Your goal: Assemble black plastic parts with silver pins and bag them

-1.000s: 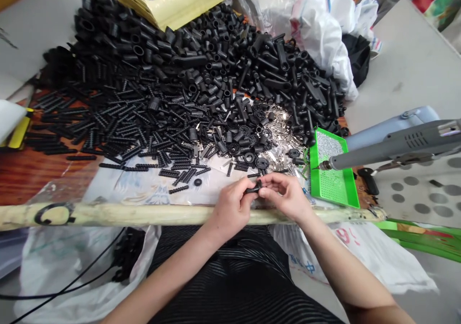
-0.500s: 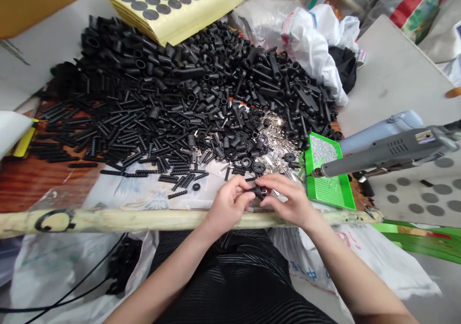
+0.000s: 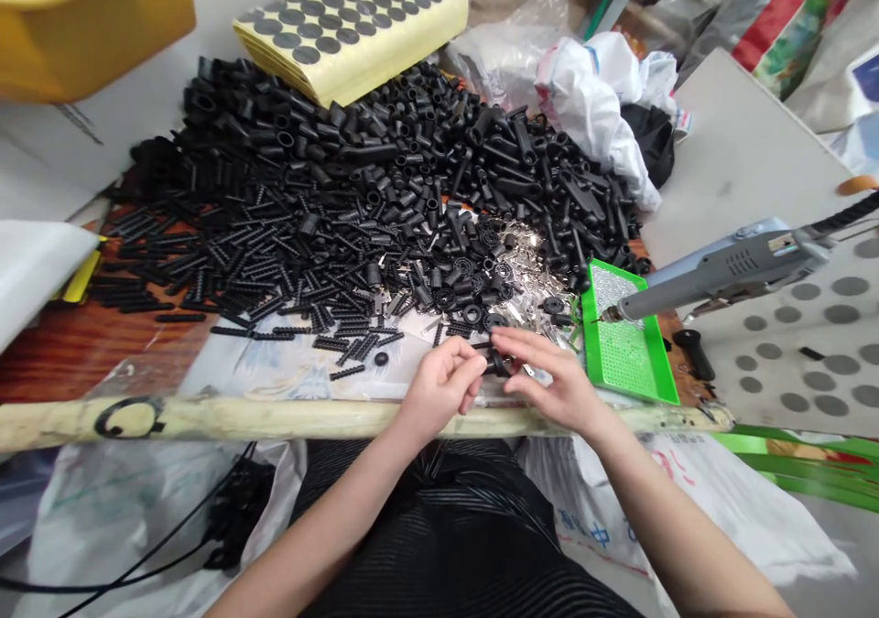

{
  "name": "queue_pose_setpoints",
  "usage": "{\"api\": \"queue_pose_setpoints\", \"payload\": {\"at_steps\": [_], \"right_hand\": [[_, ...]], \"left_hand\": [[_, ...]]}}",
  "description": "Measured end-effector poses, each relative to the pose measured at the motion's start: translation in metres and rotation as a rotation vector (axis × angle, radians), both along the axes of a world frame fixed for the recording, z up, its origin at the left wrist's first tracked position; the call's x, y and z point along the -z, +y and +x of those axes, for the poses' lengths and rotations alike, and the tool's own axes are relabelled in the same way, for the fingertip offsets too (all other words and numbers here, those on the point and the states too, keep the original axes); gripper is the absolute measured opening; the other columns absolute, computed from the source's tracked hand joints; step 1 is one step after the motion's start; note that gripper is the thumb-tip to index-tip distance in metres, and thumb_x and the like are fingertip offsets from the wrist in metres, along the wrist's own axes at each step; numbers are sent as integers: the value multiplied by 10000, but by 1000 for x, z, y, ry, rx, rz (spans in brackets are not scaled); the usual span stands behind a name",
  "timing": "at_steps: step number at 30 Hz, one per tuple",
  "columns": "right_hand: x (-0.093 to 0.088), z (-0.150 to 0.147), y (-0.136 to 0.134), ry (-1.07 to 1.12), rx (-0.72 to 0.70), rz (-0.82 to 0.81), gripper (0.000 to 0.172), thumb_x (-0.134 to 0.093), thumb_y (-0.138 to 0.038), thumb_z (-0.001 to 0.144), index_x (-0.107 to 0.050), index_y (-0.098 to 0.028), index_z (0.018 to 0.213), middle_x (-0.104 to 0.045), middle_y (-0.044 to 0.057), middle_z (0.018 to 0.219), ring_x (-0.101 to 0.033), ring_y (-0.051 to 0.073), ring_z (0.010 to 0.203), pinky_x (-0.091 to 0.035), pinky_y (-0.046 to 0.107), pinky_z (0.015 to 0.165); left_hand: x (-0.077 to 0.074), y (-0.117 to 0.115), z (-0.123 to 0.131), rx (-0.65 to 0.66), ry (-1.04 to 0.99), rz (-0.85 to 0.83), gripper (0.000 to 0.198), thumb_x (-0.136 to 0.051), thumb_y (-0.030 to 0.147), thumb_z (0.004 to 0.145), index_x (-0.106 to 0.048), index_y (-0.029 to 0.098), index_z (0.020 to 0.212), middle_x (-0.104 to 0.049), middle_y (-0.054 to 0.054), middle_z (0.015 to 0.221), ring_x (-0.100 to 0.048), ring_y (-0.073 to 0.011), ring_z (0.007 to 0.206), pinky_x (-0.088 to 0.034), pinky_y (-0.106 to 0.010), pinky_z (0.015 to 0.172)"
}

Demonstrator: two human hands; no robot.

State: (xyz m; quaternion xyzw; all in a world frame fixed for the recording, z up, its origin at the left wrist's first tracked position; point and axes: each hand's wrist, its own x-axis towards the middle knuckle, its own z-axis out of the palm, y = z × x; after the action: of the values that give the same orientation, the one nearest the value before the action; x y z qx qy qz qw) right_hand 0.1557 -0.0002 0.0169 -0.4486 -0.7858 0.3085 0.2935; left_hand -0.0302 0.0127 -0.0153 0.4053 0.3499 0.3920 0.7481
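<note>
My left hand (image 3: 439,387) and my right hand (image 3: 549,378) meet near the table's front edge, both pinched on one small black plastic part (image 3: 495,363) held between their fingertips. Just beyond the fingers lie round black toothed discs (image 3: 473,311) and small shiny metal pieces (image 3: 528,275). Behind these spreads a big heap of black plastic tubes and handles (image 3: 385,169). Ridged black strips (image 3: 226,270) are scattered to the left.
A green tray (image 3: 624,357) of tiny screws sits right of my hands, with a grey electric screwdriver (image 3: 728,275) hanging over it. Yellow sheets of black round pads (image 3: 357,23) lie at the back, beside white plastic bags (image 3: 597,96). A yellow bin (image 3: 89,23) stands far left.
My hands shifted a little forward and to the right while working the small black part. The camera tilted up, so more of the back of the table shows.
</note>
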Motion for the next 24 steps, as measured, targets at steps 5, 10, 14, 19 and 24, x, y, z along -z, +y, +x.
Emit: {"api": "queue_pose_setpoints", "payload": {"at_steps": [5, 10, 14, 19, 24], "right_hand": [[7, -3, 1, -34, -32, 178, 348, -580, -277, 918, -577, -255, 1265, -655, 97, 1125, -615, 223, 1025, -513, 396, 897], [2, -15, 0, -36, 46, 34, 281, -547, -357, 922, -665, -195, 1120, -680, 99, 950, -637, 222, 863, -529, 361, 769], [-1, -18, 2, -70, 69, -83, 286, -525, -369, 924, -683, -176, 1065, -686, 90, 871, -634, 213, 785, -514, 339, 710], [2, -12, 5, -86, 137, -90, 279, -504, -324, 919, -690, -172, 1061, -704, 91, 887, -649, 210, 784, -512, 334, 724], [-1, -7, 4, 42, 106, -189, 363, -555, -316, 890, -587, -206, 1235, -682, 72, 999, -649, 187, 809, -534, 331, 737]], "left_hand": [[-1, -1, 1, 2, 44, 30, 213, -576, 347, 782, -446, 192, 716, -444, 84, 479, -393, -65, 403, -320, -178, 406], [4, -2, 1, -2, 109, 87, 225, -566, 338, 797, -435, 197, 682, -412, 82, 485, -405, -70, 431, -299, -176, 416], [5, -1, 2, 20, 86, 46, 238, -563, 379, 802, -451, 190, 708, -440, 78, 490, -397, -61, 411, -298, -171, 404], [3, 0, 2, 7, 11, 1, 262, -597, 404, 774, -488, 178, 846, -556, 40, 604, -455, -61, 423, -317, -171, 394], [3, -1, 0, -2, -27, -24, 263, -625, 376, 753, -468, 176, 820, -542, 50, 568, -448, -60, 403, -277, -165, 368]]}}
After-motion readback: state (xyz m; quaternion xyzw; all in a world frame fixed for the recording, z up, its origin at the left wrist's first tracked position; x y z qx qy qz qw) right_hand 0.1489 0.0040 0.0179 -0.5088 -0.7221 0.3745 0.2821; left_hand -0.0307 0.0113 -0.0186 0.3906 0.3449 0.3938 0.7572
